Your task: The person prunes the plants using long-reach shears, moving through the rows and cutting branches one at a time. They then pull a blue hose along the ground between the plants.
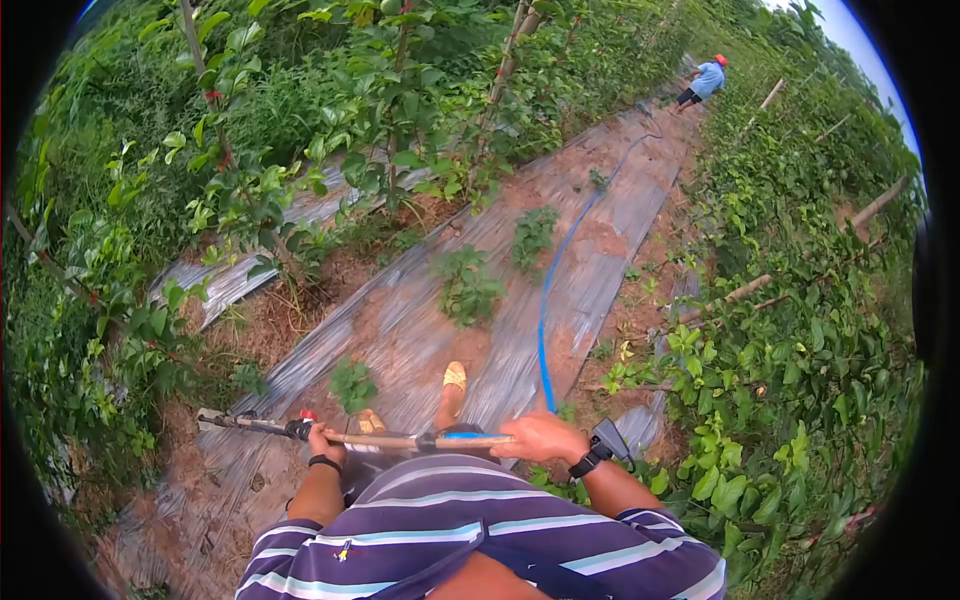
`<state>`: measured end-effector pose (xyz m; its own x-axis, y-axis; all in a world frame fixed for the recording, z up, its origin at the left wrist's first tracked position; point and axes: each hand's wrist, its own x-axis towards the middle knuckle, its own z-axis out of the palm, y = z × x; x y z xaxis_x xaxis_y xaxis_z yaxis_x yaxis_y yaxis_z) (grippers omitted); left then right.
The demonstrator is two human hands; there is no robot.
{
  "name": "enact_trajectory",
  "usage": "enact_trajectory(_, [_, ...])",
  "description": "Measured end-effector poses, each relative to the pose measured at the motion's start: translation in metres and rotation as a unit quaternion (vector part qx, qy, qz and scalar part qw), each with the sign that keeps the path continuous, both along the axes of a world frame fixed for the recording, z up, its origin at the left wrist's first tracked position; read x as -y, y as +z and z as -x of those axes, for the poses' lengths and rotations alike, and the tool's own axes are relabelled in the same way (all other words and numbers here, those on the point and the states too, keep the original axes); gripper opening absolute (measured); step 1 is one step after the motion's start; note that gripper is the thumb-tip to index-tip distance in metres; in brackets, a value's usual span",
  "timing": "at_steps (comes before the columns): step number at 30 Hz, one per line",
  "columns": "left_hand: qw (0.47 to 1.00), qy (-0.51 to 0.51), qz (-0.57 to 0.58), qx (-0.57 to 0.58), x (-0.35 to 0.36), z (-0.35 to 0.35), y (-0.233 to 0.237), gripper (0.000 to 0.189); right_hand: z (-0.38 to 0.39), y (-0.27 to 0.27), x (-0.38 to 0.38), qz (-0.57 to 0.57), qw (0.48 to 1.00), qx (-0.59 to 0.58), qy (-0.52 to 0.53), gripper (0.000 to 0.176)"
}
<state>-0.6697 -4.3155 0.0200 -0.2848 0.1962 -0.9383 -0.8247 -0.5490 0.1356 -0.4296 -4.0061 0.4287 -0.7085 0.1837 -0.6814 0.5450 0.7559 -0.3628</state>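
Observation:
A long wooden pole (390, 440) lies crosswise in front of my striped shirt. Its left end carries a dark and grey fitting (245, 423). My left hand (324, 443) is closed round the pole, beside a small red part (308, 415). Farther right, my right hand (543, 438) is wrapped round the pole's other end. A blue hose (545, 345) runs down to my right hand, and a blue piece shows along the pole just left of it. Both wrists wear black bands; the right one bears a grey device (610, 440).
Silvery plastic sheeting (400, 345) covers the path, with small green plants (467, 285) growing on it. Leafy vines on stakes (870, 205) line both sides. Far up the path, a person (707, 80) in a red cap and light blue top stands near the hose.

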Motion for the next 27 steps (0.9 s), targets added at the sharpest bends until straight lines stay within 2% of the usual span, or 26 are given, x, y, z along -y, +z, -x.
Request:
enact_trajectory(2, [1.0,0.001,0.007,0.004,-0.003,0.001,0.006,0.018,-0.003,-0.005,-0.002,0.004,1.0,-0.007,-0.01,0.05])
enact_trajectory(9, [1.0,-0.021,0.006,-0.003,0.005,0.001,-0.018,0.017,-0.012,-0.019,0.0,0.019,0.999,-0.021,-0.027,0.05])
enact_trajectory(15, [1.0,-0.021,0.0,0.002,0.003,0.003,-0.007,0.018,-0.007,-0.02,-0.001,0.016,0.999,-0.032,-0.018,0.049])
enact_trajectory(17, [1.0,-0.013,-0.004,0.003,-0.001,0.001,0.001,0.019,-0.009,-0.023,-0.004,0.027,0.999,-0.018,0.021,0.049])
enact_trajectory(19, [1.0,-0.013,0.009,-0.021,-0.006,0.0,0.022,0.018,-0.004,-0.025,-0.001,0.021,0.999,-0.035,-0.005,0.046])
enact_trajectory(21, [1.0,0.004,-0.007,0.004,-0.006,-0.001,0.025,0.015,0.014,0.0,0.012,0.042,0.997,-0.053,-0.048,0.042])
enact_trajectory(23, [0.999,0.037,0.004,0.014,-0.007,-0.004,0.027,0.017,-0.003,-0.024,0.009,0.017,0.999,0.003,-0.049,0.037])
enact_trajectory(24, [1.0,0.024,0.005,0.015,-0.004,-0.008,0.016,0.018,-0.002,-0.028,0.013,0.04,0.999,0.012,-0.024,0.037])
enact_trajectory(25, [0.999,0.01,-0.025,0.029,-0.009,-0.004,0.058,0.019,-0.002,-0.025,0.016,0.031,0.999,-0.006,-0.03,0.037])
enact_trajectory(26, [1.0,0.016,-0.008,-0.002,-0.005,-0.013,0.01,0.022,-0.003,-0.024,0.017,0.016,0.999,-0.024,-0.044,0.036])
enact_trajectory(27, [0.998,0.026,-0.034,0.036,-0.013,-0.005,0.083,0.016,-0.006,-0.027,0.017,0.022,0.999,-0.016,-0.041,0.036])
